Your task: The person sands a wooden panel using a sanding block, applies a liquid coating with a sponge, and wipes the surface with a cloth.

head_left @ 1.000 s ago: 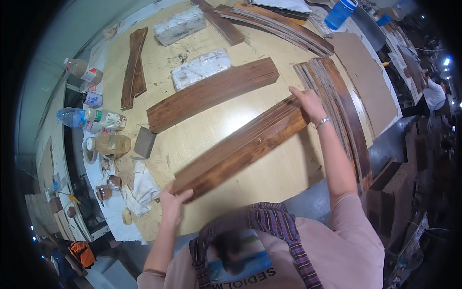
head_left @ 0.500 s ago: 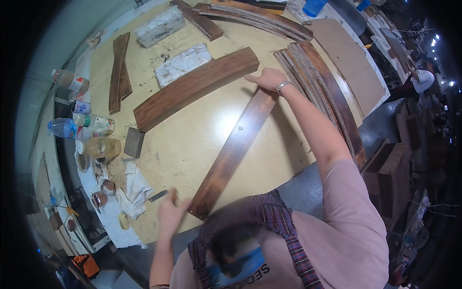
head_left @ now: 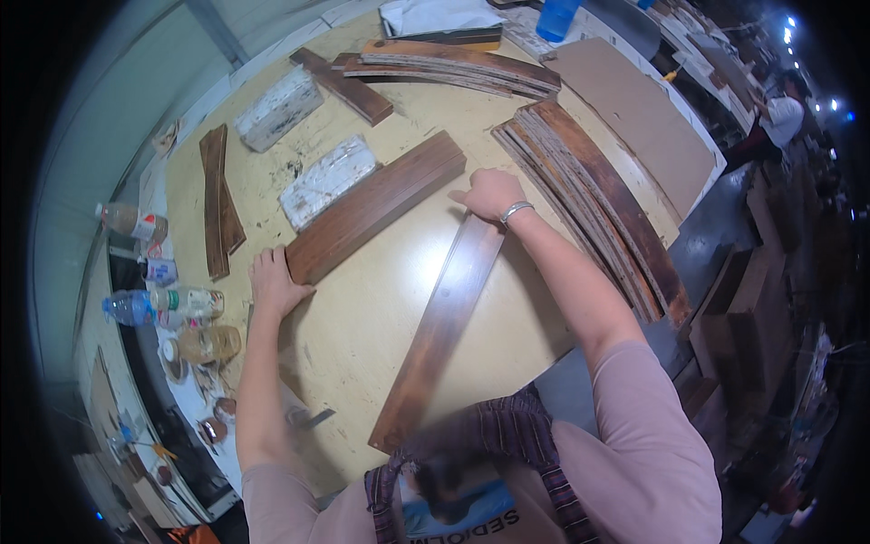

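My right hand (head_left: 494, 195) grips the far end of a long, glossy brown wooden board (head_left: 442, 304), which slants across the table toward my apron. Its near end lies close to my body. My left hand (head_left: 275, 283) is at the left end of a thick dark brown wooden piece (head_left: 376, 204), fingers spread and thumb apart near its front face. Whether the fingertips press on the wood is hard to tell. Behind that piece sits a white wrapped block (head_left: 328, 179) with brown smears.
Stacked curved wooden strips (head_left: 589, 199) lie at the right, and more strips (head_left: 453, 65) at the back. Two crossed strips (head_left: 217, 199) lie at the left. Bottles (head_left: 204, 344) line the left edge. A brown flat sheet (head_left: 634, 118) lies far right. Another person (head_left: 779, 122) is beyond.
My left hand has moved up and away from the near end of the long board to the thick piece's left end. My right hand stays on the long board.
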Tool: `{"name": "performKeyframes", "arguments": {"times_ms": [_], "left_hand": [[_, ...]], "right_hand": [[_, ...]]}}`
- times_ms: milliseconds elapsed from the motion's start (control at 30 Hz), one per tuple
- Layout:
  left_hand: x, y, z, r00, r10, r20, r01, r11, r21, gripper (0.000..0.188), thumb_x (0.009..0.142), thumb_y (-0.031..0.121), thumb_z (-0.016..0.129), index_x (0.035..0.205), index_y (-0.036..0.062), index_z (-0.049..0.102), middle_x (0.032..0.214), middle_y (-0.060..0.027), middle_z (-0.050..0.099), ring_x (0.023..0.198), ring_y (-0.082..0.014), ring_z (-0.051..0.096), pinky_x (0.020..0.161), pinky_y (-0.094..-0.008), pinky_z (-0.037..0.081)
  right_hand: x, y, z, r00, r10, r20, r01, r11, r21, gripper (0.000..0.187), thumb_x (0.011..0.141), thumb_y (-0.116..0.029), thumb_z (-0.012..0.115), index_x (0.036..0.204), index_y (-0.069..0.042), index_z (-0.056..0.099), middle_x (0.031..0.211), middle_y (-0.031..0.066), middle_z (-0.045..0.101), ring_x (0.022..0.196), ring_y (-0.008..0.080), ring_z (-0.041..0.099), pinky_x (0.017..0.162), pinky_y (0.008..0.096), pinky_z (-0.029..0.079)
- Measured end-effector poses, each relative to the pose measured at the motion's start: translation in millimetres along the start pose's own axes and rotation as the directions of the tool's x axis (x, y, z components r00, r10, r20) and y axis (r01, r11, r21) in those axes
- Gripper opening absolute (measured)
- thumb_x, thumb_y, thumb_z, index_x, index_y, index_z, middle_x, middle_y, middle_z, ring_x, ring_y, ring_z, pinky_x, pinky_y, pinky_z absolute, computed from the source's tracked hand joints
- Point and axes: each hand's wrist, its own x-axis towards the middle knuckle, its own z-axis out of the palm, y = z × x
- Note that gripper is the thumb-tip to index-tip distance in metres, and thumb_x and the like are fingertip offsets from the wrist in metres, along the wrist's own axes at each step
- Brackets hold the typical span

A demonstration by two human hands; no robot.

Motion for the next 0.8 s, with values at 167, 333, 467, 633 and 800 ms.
{"name": "performKeyframes", "arguments": {"times_ms": [167,333,467,633,800], "left_hand": [[-6.5,-16.2,17.7,0.991,0.130,-0.033,-0.134,0.967,-0.218,0.073,0.054,0.025,0.089,0.109,-0.0014,0.050,0.108,-0.0247,0.057,0.104,-0.0428,0.055,0.093,-0.0475,0.047],[-43.6,12.9,-7.5,0.945,0.010,0.327,0.208,0.756,-0.621,0.079,0.059,0.024,0.090,0.121,-0.0089,0.053,0.110,-0.0223,0.066,0.102,-0.0328,0.065,0.093,-0.0389,0.050],[-76.4,40.8,-41.9,0.828,0.080,0.555,0.487,0.390,-0.782,0.070,0.064,0.015,0.085,0.119,-0.0147,0.054,0.105,-0.0188,0.068,0.093,-0.0231,0.068,0.088,-0.0331,0.052],[-130.9,54.1,-92.6,0.785,0.096,0.612,0.560,0.313,-0.767,0.062,0.066,0.015,0.082,0.116,-0.0138,0.059,0.105,-0.0165,0.068,0.092,-0.0210,0.067,0.087,-0.0318,0.052],[-197.8,65.4,-129.9,0.782,0.130,0.610,0.584,0.191,-0.789,0.070,0.064,0.017,0.078,0.124,-0.0120,0.057,0.113,-0.0160,0.067,0.101,-0.0227,0.066,0.094,-0.0327,0.049]], "right_hand": [[0.1,-3.7,-2.0,0.998,-0.008,-0.069,0.014,0.996,0.087,0.048,0.085,-0.048,0.067,0.094,-0.001,0.074,0.092,0.0205,0.072,0.089,0.0371,0.069,0.084,0.0443,0.054],[-42.4,-29.4,5.7,0.939,0.024,-0.343,0.144,0.879,0.454,0.034,0.084,-0.041,0.069,0.080,-0.007,0.069,0.078,0.0137,0.070,0.074,0.0277,0.067,0.073,0.0416,0.052],[-124.6,-58.1,31.1,0.986,-0.156,-0.052,0.143,0.660,0.738,0.036,0.086,-0.032,0.072,0.073,0.000,0.065,0.065,0.0083,0.066,0.058,0.0163,0.061,0.057,0.0322,0.051],[-171.0,-82.7,82.1,0.992,-0.061,0.110,-0.096,0.202,0.975,0.053,0.086,-0.042,0.076,0.093,0.009,0.064,0.073,0.0115,0.066,0.069,0.0152,0.066,0.060,0.0275,0.053],[-194.0,-96.8,50.7,0.960,-0.071,0.270,-0.275,-0.062,0.960,0.050,0.090,-0.034,0.074,0.111,0.008,0.058,0.101,0.0124,0.065,0.091,0.0156,0.064,0.069,0.0306,0.054]]}}
